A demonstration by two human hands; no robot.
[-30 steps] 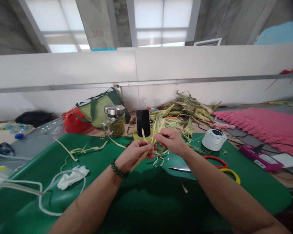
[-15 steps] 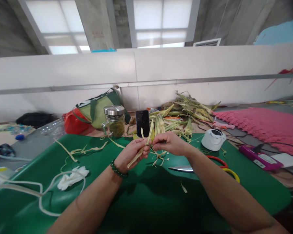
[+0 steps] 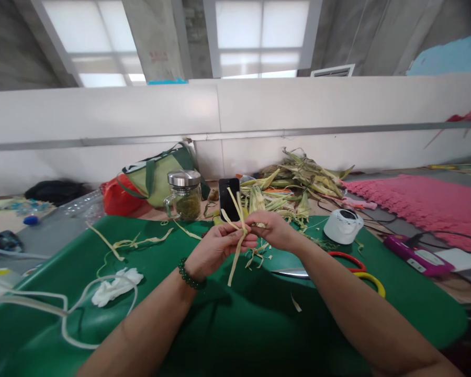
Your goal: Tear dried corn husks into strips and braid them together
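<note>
Pale strips of corn husk [image 3: 238, 250] cross between my two hands above the green table mat [image 3: 243, 324]. My left hand [image 3: 214, 246], with a green bead bracelet at the wrist, pinches the strips where they cross. Close against it, my right hand [image 3: 270, 229] has its fingers closed on the husk from the right side. Some strip ends point up in front of a dark phone [image 3: 224, 195], and one hangs down below the fingers. The exact grip of the fingertips is partly hidden.
Scissors [image 3: 371, 283] lie partly under my right forearm, near a white cup-like object [image 3: 343, 226]. A lidded glass jar [image 3: 188, 201] stands behind, beside a heap of husks [image 3: 306, 173]. White cable [image 3: 65, 313] and crumpled tissue [image 3: 116, 287] are at left.
The crossed husk strips have turned and shifted slightly right; the lower end now hangs more steeply. My hands have come closer together, both still gripping.
</note>
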